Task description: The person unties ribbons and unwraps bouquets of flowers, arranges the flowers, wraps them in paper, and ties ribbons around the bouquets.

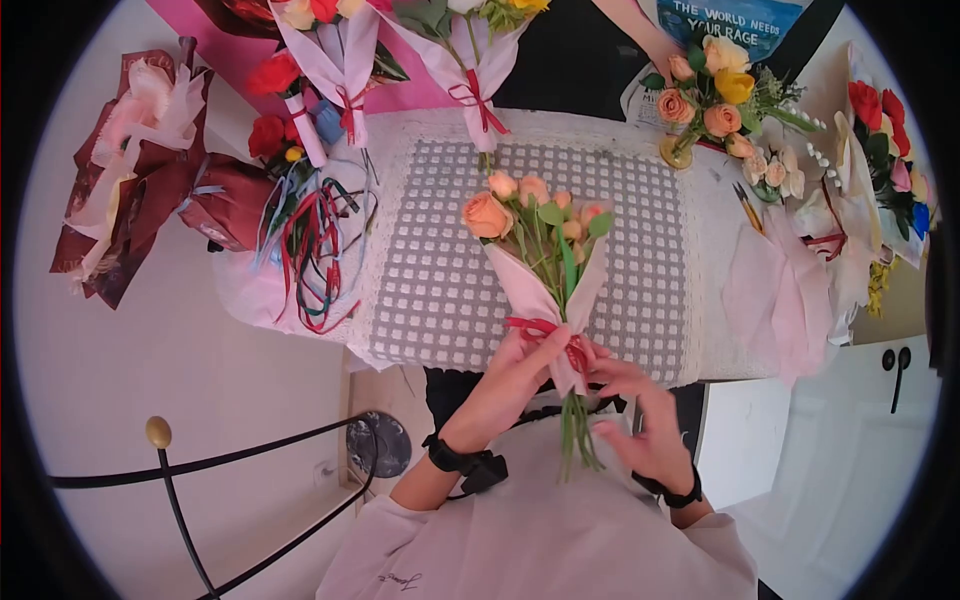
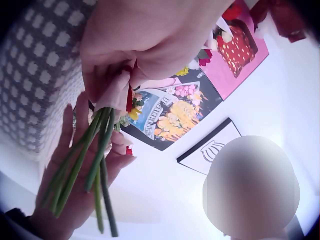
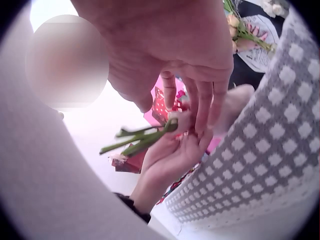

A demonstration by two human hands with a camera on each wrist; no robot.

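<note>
Head view has the bouquet (image 1: 550, 285) lying with its peach roses (image 1: 487, 215) over the checked mat (image 1: 430, 290) on the table (image 1: 705, 230), its bare green stems (image 1: 577, 435) reaching past the near edge toward the person's body. Pink wrapping (image 1: 520, 280) surrounds it, and a red ribbon (image 1: 577, 352) sits at the narrow waist.

The left hand (image 1: 515, 385) pinches the wrapping at that waist, thumb over the ribbon; the left wrist view shows the same grasp, the stems hanging free below it. The right hand (image 1: 650, 410) is unclenched, its thumb well apart from the stems and its fingers, fairly straight, at the wrapping's other side. Whether a fingertip nips a ribbon end, I cannot tell.

The step in hand seems to be securing or neatening the ribbon tie, with the flowers already wrapped. The next move probably calls for the left hand to keep the waist firm while the right draws the ribbon's loops and ends snug and even. Pulling too hard could crease the soft wrapping or let it slip along the stems; a slack hold could let the sides flare open.
</note>
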